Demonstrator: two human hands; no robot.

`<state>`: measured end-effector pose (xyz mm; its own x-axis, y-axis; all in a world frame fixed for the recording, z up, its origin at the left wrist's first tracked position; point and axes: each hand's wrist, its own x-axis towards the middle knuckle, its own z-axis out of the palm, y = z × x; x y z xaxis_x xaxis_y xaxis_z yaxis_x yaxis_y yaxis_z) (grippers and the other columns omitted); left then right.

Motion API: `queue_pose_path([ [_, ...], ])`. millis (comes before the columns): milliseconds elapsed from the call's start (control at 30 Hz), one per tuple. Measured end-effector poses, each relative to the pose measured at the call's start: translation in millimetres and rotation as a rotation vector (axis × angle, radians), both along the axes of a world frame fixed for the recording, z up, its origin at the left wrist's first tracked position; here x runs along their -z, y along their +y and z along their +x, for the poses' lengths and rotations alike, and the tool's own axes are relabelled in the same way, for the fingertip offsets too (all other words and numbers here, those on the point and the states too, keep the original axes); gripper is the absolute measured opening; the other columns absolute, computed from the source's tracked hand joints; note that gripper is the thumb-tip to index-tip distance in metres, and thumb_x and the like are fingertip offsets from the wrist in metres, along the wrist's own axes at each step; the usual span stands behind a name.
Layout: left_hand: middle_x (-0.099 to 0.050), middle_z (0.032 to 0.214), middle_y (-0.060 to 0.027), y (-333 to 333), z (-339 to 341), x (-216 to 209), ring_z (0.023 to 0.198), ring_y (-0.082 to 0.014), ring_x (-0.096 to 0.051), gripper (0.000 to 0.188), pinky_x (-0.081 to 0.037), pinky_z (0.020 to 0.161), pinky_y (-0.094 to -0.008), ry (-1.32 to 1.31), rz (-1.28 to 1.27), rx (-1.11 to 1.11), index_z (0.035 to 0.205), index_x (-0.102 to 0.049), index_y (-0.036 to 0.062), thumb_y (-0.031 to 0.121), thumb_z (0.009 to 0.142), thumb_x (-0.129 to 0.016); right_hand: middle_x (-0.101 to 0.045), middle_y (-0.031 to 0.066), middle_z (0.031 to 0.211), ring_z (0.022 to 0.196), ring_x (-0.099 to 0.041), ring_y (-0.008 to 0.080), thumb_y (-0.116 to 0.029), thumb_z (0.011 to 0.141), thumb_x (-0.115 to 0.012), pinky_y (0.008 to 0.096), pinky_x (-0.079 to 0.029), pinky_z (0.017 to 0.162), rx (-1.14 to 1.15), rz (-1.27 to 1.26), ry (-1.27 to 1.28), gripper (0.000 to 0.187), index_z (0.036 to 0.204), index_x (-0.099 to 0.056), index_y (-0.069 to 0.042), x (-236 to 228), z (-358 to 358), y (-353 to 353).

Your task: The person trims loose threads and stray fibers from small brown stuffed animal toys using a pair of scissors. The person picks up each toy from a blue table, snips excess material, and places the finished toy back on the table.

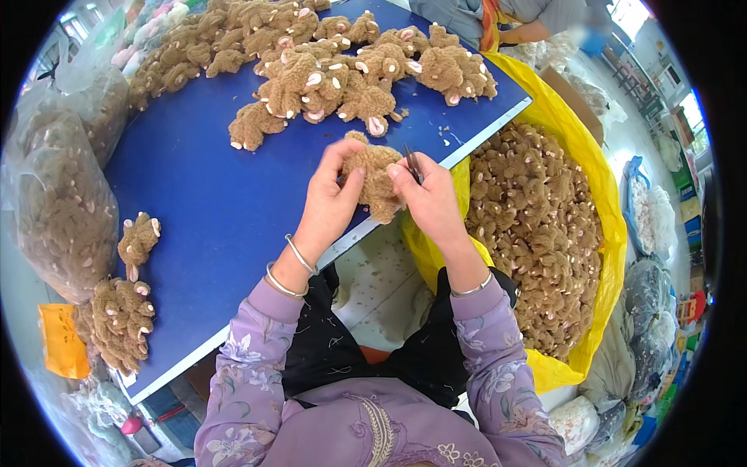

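Seen from the head view, your forearms reach up from the lower edge and angle together as your left hand grips a brown plush toy above the edge of a blue table. Your right hand clasps dark snips, its thumb at the toy's right side, the plush between both hands.

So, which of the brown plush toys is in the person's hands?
The plush toy above the near edge of the blue table, gripped by the left hand, the right hand at its side; the others lie on the table or in bags.
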<state>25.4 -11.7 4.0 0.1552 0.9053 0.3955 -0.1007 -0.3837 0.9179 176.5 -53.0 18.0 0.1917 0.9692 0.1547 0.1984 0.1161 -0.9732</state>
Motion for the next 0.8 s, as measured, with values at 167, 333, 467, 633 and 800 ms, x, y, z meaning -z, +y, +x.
queue_pose_path([
  [167, -0.047, 0.086, -0.0062, 2, -7, 6, 0.084, -0.0167, -0.049, 0.014, -0.042, 0.071, -0.0256, 0.290, 0.094, 0.143, 0.099, -0.066, 0.0037, 0.002, 0.086, -0.060, -0.055, -0.0029, 0.069, 0.064, -0.046, 0.0037, -0.019, 0.091, -0.064, 0.0210, -0.040, 0.056, -0.126, -0.031, 0.245, 0.019, 0.084, -0.060, -0.001, -1, 3, -2],
  [333, -0.051, 0.086, -0.0029, 0, -9, 2, 0.079, -0.0113, -0.050, 0.009, -0.044, 0.070, -0.0236, 0.388, 0.114, 0.116, 0.091, -0.067, 0.0023, 0.006, 0.083, -0.070, -0.053, -0.0037, 0.069, 0.064, -0.046, 0.0035, -0.021, 0.093, -0.060, 0.0201, -0.039, 0.057, -0.138, -0.020, 0.270, 0.020, 0.084, -0.059, -0.002, -3, 0, -3],
  [467, -0.053, 0.082, -0.0012, 0, -7, 4, 0.074, -0.0088, -0.050, 0.008, -0.044, 0.066, -0.0229, 0.307, -0.018, 0.103, 0.087, -0.067, 0.0019, 0.007, 0.083, -0.071, -0.049, -0.0045, 0.067, 0.062, -0.043, 0.0040, -0.024, 0.097, -0.054, 0.0198, -0.035, 0.054, -0.076, -0.079, 0.336, 0.025, 0.085, -0.058, -0.002, 1, 10, 0],
  [633, -0.053, 0.081, 0.0001, 6, -9, 7, 0.072, -0.0079, -0.049, 0.008, -0.043, 0.064, -0.0230, 0.269, 0.002, 0.035, 0.086, -0.067, 0.0016, 0.006, 0.082, -0.072, -0.050, 0.0014, 0.066, 0.061, -0.046, 0.0102, -0.028, 0.097, -0.054, 0.0278, -0.039, 0.055, -0.148, -0.037, 0.089, 0.031, 0.085, -0.058, 0.000, -7, 24, -5],
  [800, -0.053, 0.081, -0.0014, 3, -8, 3, 0.073, -0.0099, -0.050, 0.008, -0.043, 0.064, -0.0235, 0.292, 0.053, -0.023, 0.085, -0.067, 0.0016, 0.006, 0.081, -0.072, -0.057, 0.0158, 0.070, 0.063, -0.054, 0.0233, -0.028, 0.093, -0.058, 0.0362, -0.043, 0.059, -0.267, -0.052, -0.362, 0.033, 0.084, -0.059, 0.004, -12, 17, -10],
])
